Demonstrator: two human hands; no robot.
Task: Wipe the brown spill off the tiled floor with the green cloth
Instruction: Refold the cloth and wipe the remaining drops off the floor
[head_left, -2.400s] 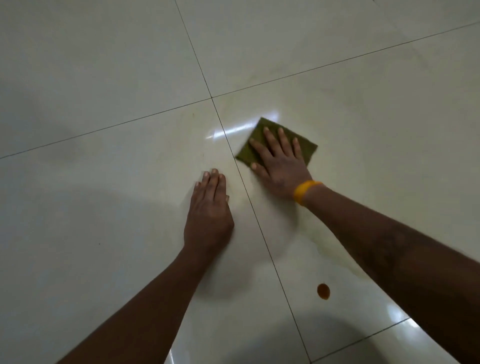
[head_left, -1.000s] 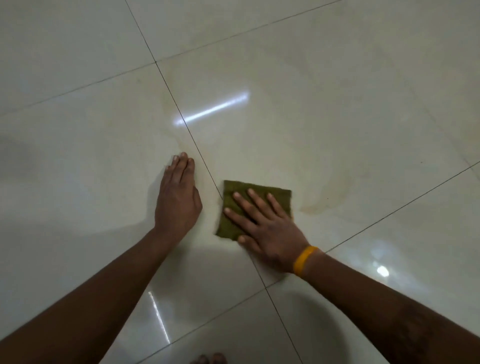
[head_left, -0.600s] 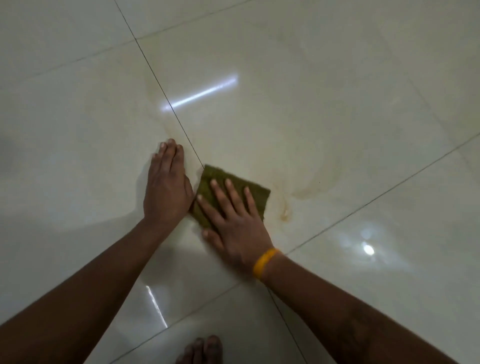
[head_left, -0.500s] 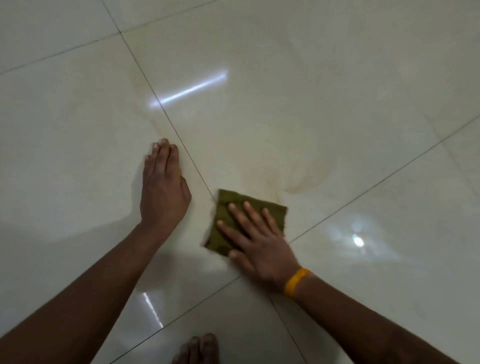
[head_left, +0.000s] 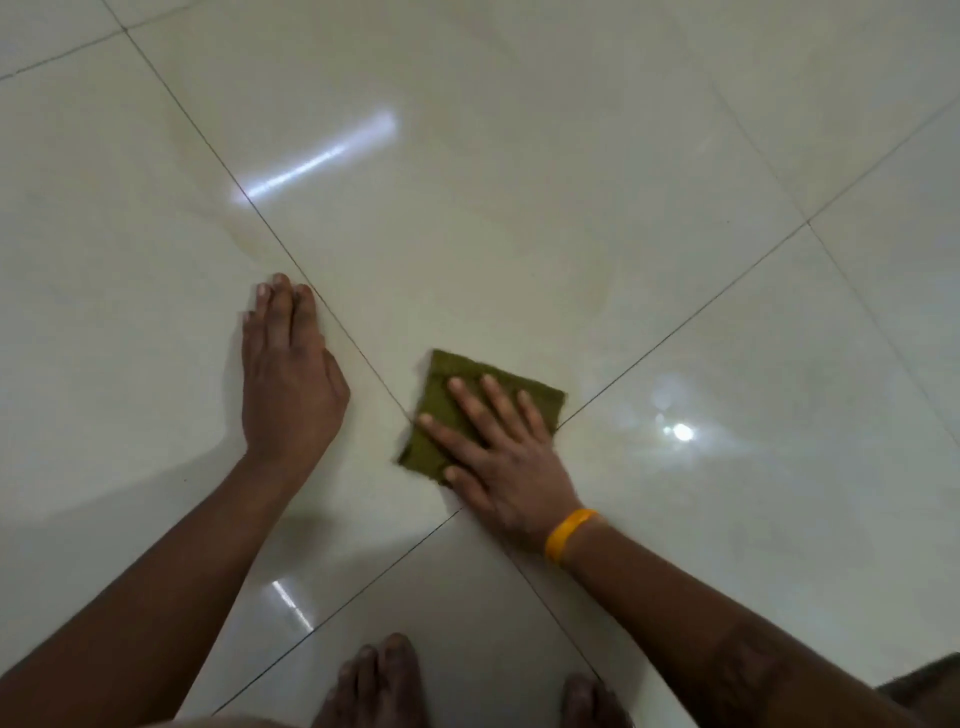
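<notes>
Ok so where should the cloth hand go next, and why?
Probably push the right hand, flat on the green cloth, forward and slightly right: a faint brownish smear seems to remain on the tile just beyond it.

No readable text, labels, brand marks, nos. or signs anywhere in the head view. Yellow wristband on the right wrist is plain, no print seen. Green cloth has no tag or logo showing. Floor tiles carry no markings, only grout lines and light glare.
</notes>
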